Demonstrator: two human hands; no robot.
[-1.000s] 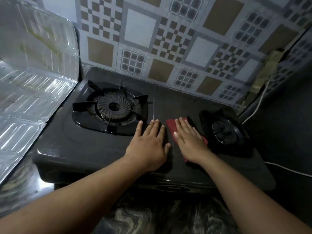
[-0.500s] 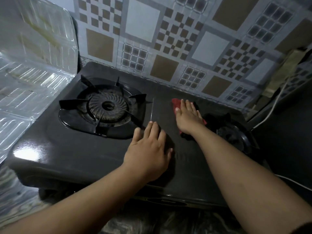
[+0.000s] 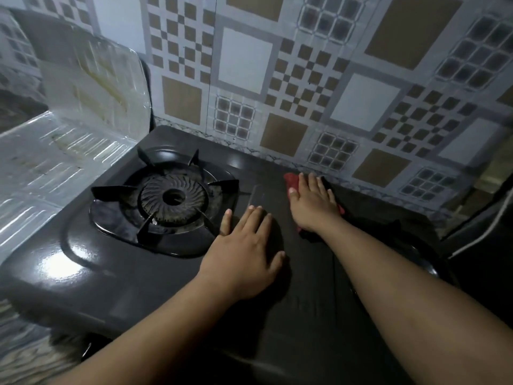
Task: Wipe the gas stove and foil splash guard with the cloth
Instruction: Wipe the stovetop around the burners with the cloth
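Stove [image 3: 133,276] w/ burner [image 3: 173,198] on left; foil guard [image 3: 69,140] left of it; cloth [image 3: 291,182] at rear centre, under right hand [image 3: 312,202].

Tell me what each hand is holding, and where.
Right hand presses flat on the middle of the red cloth, not gripping it. Left hand rests empty on the black gas stove.

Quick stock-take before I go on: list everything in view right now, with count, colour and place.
gas stove: one, glossy black, on the counter, filling the centre.
left burner: one, black, with pan supports, left half of the stove.
right burner: one, black, mostly hidden behind the right forearm.
foil splash guard: one, silver, stained, standing left of the stove.
cloth: one, red, at the stove's back edge under the right hand.
tiled wall: grey, brown and white pattern, behind the stove.
cable: one, white, far right.
left hand: flat on the stove top, centre.
right hand: pressing on the cloth.
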